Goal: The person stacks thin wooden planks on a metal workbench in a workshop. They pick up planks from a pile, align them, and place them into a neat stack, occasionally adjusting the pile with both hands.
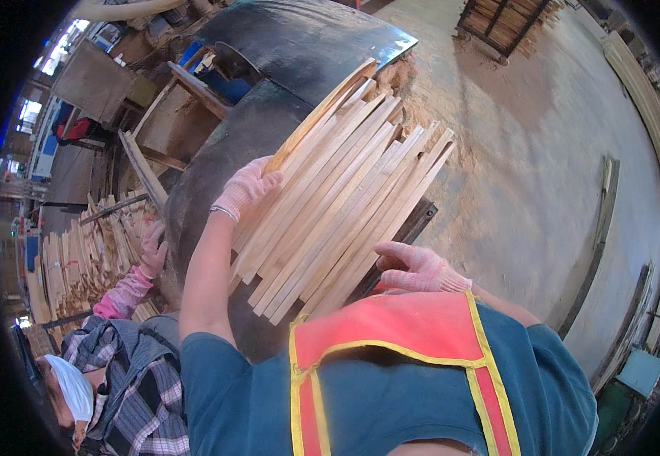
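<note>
A layered stack of pale wooden strips lies slantwise on the dark tabletop, its ends uneven. My left hand, in a pinkish knit glove, grips the outermost wooden strip on the stack's left side, a piece with a darker, curved edge. The thumb lies over the top; the other fingers are partly hidden. To the right of the stack's near end is my right hand, gloved alike. Its fingers are stretched toward the strips, apart from one another, with nothing seen in them.
A co-worker's gloved hand is at the table's left side. Behind it stands a rack of wooden pieces. The dark machine table curves away ahead. Sawdust covers the floor; long boards lie at right, and a loaded cart stands far off.
</note>
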Available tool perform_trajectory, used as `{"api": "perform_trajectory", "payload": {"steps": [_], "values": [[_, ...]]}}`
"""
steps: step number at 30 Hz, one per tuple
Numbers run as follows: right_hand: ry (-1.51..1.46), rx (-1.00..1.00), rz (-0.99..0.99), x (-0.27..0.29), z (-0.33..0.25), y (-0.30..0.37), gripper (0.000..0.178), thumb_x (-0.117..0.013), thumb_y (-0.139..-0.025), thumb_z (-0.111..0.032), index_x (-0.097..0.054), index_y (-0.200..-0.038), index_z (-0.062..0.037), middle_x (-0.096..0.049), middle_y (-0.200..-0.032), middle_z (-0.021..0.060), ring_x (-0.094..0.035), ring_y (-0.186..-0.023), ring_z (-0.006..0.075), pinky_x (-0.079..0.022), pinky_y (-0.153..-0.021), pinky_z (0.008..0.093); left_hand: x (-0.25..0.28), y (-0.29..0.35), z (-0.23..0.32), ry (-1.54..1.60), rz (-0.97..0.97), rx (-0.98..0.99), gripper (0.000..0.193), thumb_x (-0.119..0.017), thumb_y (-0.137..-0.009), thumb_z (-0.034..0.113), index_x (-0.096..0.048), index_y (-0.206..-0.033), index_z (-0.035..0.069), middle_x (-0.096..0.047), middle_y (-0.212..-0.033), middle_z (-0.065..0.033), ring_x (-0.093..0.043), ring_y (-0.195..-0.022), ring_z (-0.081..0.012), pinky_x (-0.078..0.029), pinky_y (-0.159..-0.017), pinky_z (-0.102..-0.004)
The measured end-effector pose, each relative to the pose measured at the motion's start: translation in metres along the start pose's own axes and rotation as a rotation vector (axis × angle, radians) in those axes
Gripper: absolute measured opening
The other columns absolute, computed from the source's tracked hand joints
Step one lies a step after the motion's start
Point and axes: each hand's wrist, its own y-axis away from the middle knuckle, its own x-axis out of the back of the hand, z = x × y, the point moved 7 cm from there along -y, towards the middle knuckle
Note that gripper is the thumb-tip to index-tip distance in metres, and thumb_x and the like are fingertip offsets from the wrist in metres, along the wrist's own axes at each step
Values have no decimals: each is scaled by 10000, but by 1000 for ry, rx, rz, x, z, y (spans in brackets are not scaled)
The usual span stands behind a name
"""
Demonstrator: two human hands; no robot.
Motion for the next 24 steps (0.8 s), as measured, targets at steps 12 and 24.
{"api": "perform_trajectory", "payload": {"steps": [12,24], "values": [[-134,-274,-11,-14,44,-13,559,-695,-988,-306,-555,-1441,-10,-723,-1077,117,-721,-954,192,-603,-819,339,-1,9,42,-273,12,291,820,-563,-955,661,-557,-1481,33,-582,-1479,-239,-531,-1402,-373,-408,-1169,-432],[-1063,-283,25,-37,44,-18,244,-666,-1011,-190,-432,-969,-136,-372,-727,-42,-417,-649,98,-378,-509,260,-17,3,64,-322,58,338,896,-641,-903,691,-511,-1537,72,-572,-1505,-210,-534,-1414,-339,-415,-1175,-429]]}}
